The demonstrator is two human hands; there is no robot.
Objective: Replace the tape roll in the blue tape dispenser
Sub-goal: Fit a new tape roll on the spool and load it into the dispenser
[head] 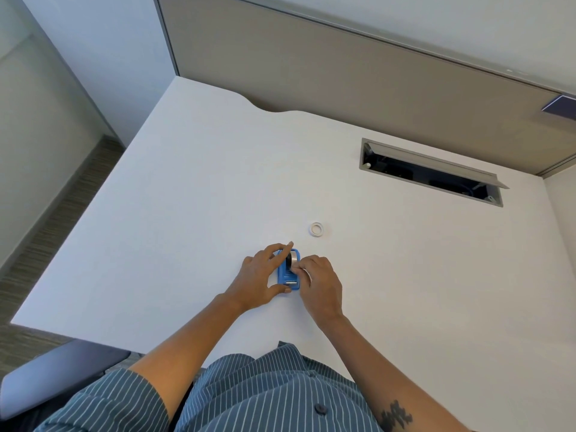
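Bracing blue tape dispenser [288,274]: left hand [260,280] grip; right hand [319,283] seemingly pinching tape.

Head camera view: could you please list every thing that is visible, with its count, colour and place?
tape dispenser: one, blue, on the desk between both hands
tape roll: one, grey, sitting in the dispenser
empty tape core: one, white, on the desk beyond the dispenser
desk: one, white, fills the middle
cable tray opening: one, grey frame, dark inside, far right of the desk
partition: one, beige, behind the desk
left hand: one, holding the dispenser's left side
right hand: one, fingers at the roll
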